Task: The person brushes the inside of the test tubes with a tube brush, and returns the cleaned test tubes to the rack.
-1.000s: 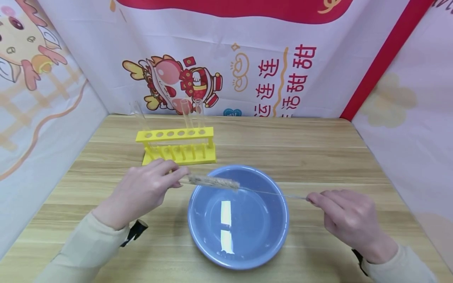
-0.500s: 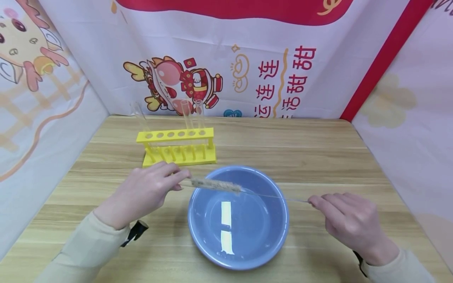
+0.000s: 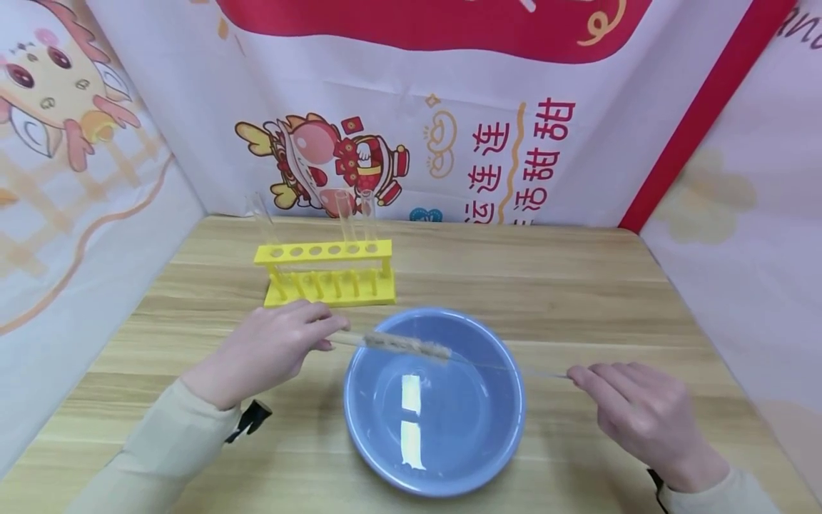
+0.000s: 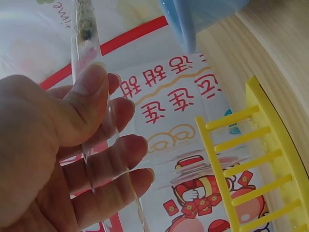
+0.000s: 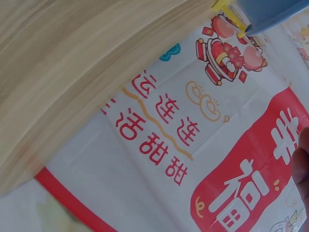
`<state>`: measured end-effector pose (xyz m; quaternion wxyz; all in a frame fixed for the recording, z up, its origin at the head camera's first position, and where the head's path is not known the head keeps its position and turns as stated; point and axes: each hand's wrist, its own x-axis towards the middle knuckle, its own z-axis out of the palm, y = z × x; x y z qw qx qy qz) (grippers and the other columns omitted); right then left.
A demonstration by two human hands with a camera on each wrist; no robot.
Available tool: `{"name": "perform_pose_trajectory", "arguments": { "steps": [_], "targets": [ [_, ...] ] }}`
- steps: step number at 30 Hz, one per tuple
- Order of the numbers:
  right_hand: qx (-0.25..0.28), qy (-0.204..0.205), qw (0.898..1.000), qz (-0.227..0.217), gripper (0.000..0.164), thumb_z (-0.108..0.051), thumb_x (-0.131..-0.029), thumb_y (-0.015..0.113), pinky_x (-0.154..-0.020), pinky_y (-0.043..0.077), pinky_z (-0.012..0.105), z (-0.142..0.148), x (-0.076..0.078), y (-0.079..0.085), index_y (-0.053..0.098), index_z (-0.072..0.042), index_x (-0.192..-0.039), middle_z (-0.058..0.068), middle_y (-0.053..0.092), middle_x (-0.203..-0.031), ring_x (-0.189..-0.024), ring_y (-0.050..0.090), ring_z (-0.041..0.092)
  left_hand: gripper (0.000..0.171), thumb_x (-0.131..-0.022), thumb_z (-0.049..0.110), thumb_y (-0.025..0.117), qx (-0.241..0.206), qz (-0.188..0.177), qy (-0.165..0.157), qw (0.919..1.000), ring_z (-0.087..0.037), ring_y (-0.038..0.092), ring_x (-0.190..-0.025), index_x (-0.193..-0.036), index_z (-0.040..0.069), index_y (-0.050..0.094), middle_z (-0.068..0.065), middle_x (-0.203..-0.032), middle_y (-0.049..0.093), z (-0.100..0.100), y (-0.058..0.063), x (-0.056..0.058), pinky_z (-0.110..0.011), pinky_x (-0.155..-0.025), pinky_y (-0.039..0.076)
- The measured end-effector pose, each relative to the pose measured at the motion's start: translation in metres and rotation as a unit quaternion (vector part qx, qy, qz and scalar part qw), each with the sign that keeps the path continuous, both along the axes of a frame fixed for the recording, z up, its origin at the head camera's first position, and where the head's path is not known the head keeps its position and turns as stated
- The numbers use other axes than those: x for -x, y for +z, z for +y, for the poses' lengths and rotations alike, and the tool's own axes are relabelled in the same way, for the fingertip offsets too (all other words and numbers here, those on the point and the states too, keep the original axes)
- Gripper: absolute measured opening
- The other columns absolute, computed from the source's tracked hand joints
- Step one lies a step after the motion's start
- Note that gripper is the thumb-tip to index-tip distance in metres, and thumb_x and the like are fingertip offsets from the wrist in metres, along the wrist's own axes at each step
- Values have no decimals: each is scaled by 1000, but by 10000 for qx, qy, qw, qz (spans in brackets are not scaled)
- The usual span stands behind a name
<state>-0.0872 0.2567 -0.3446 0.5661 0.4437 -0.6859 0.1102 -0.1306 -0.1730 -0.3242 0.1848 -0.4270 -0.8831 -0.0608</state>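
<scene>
My left hand (image 3: 276, 350) holds a clear glass test tube (image 4: 88, 50) between thumb and fingers, tilted slightly over the back of a blue basin (image 3: 359, 428). A test tube brush (image 3: 407, 345) with pale bristles lies along the tube; in the left wrist view, dark bristles show inside the glass beyond my thumb. Its thin wire handle runs right, across the basin, to my right hand (image 3: 642, 410), which pinches the far end. Only a dark edge of the right hand's fingers (image 5: 301, 164) shows in the right wrist view.
Behind my left hand stands a yellow test tube rack (image 3: 324, 251) with several holes and 3 clear test tubes (image 3: 345, 218) in it. The wooden table (image 3: 546, 278) meets printed cloth walls (image 3: 398, 78) at the back and sides.
The brush has slid slightly right relative to my left hand, and my right hand has moved a little right. The head view has tilted slightly, so everything sits lower.
</scene>
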Motion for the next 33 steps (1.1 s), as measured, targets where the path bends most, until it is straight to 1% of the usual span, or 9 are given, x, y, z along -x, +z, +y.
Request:
{"name": "perform_pose_trajectory", "arguments": {
  "steps": [6,8,10,13,16,21,25,29,33],
  "targets": [
    [-20,113,9999,21,29,12,-84,42,-31,30,25,10,-4,-5,69,1,-79,4,56,-57,-39,37,16,36,-80,13,84,121,-147,-42,9998,-15,66,-85,-113,16,72,2,-98,67,-4,-3,2,-31,-63,57],
    [18,154,9999,43,32,13,-83,39,-31,30,25,13,-5,-7,69,1,-81,4,56,-58,-39,37,16,37,-79,14,84,165,-220,0,9996,-14,66,-84,-113,18,72,3,-98,67,-5,-4,2,-30,-63,57],
    [59,166,9998,69,33,13,-82,40,-31,30,26,17,-7,-9,70,1,-83,5,58,-58,-39,39,17,38,-78,13,85,180,-299,34,9994,-12,65,-83,-113,18,73,4,-97,67,-7,-5,3,-29,-63,56],
    [118,144,9998,93,35,12,-81,39,-30,31,27,21,-10,-12,71,1,-84,6,59,-58,-39,40,18,40,-76,12,86,216,-459,13,9987,-9,65,-81,-114,18,73,4,-97,67,-8,-6,4,-28,-66,57],
    [188,127,9997,100,35,11,-81,39,-29,33,30,22,-11,-13,72,0,-84,7,60,-57,-39,43,20,40,-77,11,86,262,-590,0,9979,-8,64,-82,-114,17,74,5,-96,67,-7,-5,3,-28,-70,57],
    [350,35,9993,135,31,10,-84,42,-29,34,31,21,-13,-12,72,0,-81,6,59,-56,-38,45,20,40,-76,11,86,286,-436,-49,9986,-11,65,-84,-114,17,74,4,-97,68,-5,-3,2,-29,-70,57],
    [413,-4,9991,100,30,10,-84,43,-28,32,28,17,-14,-10,71,0,-76,5,57,-53,-36,43,18,40,-77,10,86,238,-230,-151,9993,-14,66,-84,-114,15,73,2,-98,68,-4,0,1,-29,-67,57],
    [450,75,9990,17,32,10,-82,40,-28,28,24,14,-16,-9,70,1,-74,3,55,-52,-35,39,15,39,-78,9,84,163,-12,-207,9997,-16,67,-84,-115,13,72,0,-100,68,-3,3,-1,-30,-65,58],
    [481,197,9986,-56,33,9,-82,39,-29,32,24,13,-17,-10,70,0,-75,1,56,-53,-37,43,14,39,-79,10,84,120,89,-201,9997,-18,66,-83,-116,12,71,-2,-100,68,-1,6,-1,-31,-64,58]
  ]
}}
